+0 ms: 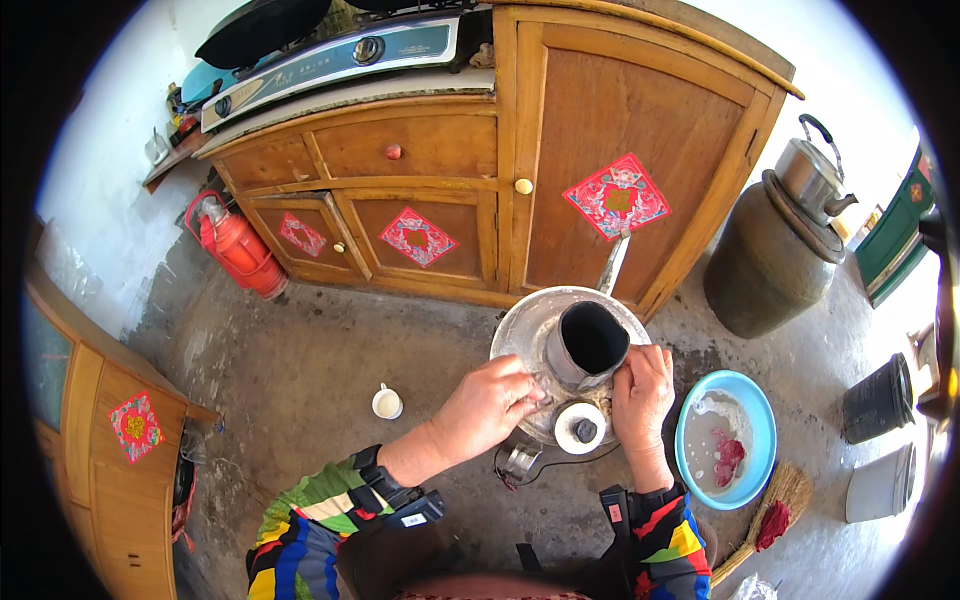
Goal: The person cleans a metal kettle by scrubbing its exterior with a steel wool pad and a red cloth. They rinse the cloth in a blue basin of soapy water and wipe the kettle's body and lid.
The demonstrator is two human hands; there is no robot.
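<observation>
Before me stands a round, worn metal vessel (517, 330) with a wide, open metal chimney pipe (562, 352) rising from its top, dark inside. A flat metal handle (615, 262) sticks out at its far side. On its near side sits a white round lid (568, 442) with a black knob. My right hand (643, 390) has its fingers curled against the pipe's right edge, gripping it. Over the vessel's left part is my left hand (487, 405), fingertips pinched together; whether something small is between them is unclear.
A small metal device (521, 459) with a black wire lies by the vessel. Nearby are a blue basin (766, 442) with cloudy water and a red cloth, a straw brush (787, 491), and a white cup (387, 403). Wooden cabinets (420, 187) stand beyond; a kettle (814, 176) rests on a large jar (772, 262).
</observation>
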